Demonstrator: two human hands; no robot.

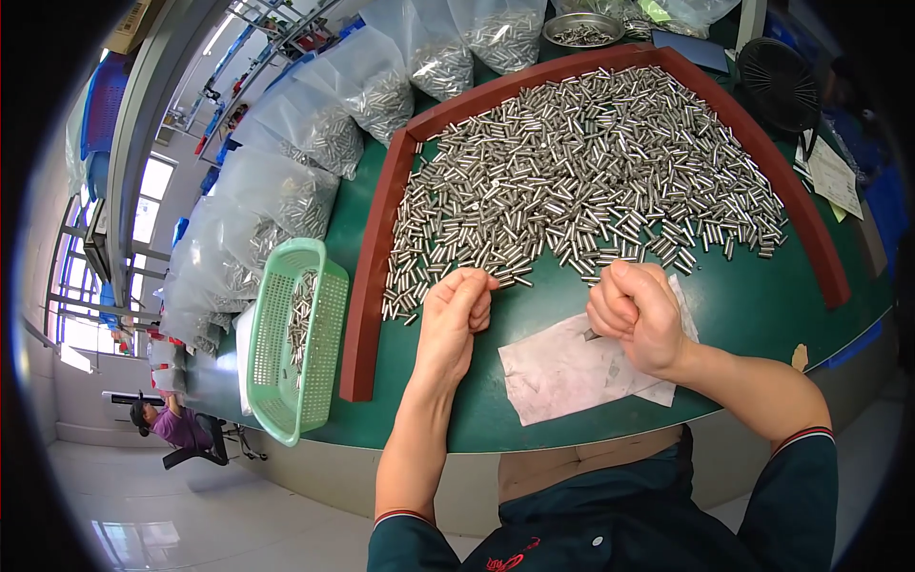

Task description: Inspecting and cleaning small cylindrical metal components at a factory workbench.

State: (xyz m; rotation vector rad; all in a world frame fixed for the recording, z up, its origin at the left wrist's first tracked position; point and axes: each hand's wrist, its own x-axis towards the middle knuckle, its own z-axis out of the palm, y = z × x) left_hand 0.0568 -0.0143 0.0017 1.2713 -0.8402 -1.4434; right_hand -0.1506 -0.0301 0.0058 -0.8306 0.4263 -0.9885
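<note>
A broad heap of short shiny metal pins (572,162) lies spread over the green table in front of me. At its near left edge my left hand (456,313) is closed, thumb against the curled forefinger. My right hand (637,316) is closed in a loose fist at the near edge of the heap. Whatever either hand holds is hidden by the fingers. A small grey bit shows under the right fingers, too small to name. Beneath and beside the right hand lies a stained whitish cloth (553,372).
Dark red bars (366,315) frame the heap on the left, back and right. Left of them stands a light green plastic basket (319,381) with some pins. Clear bags of pins (329,138) line the table's far left. A metal bowl (583,21) and black fan (780,84) stand behind. Someone (181,426) sits far left.
</note>
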